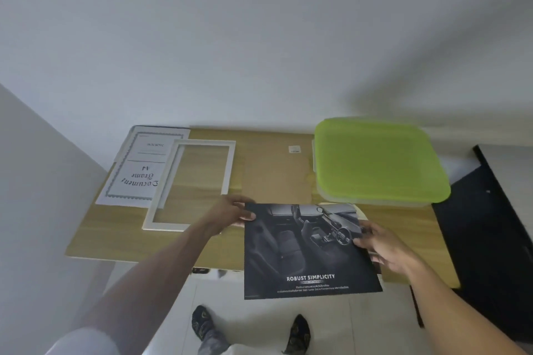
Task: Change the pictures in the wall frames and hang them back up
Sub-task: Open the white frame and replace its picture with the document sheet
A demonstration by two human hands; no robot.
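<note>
A dark car-interior picture (305,253) reading "ROBUST SIMPLICITY" is held above the wooden table's (121,233) front edge. My left hand (233,212) pinches its upper left corner, and my right hand (383,245) grips its right edge, thumb on top. A white picture frame (230,167) lies flat on the table's left half, open in the middle. Partly under its left side lies a white "Document Frame" insert sheet (135,173). A brown backing board (277,173) lies in the table's middle.
A plastic box with a lime-green lid (377,158) stands at the table's right rear. A black piece of furniture (487,228) borders the table on the right. White walls rise behind and to the left. My feet stand on pale floor tiles below.
</note>
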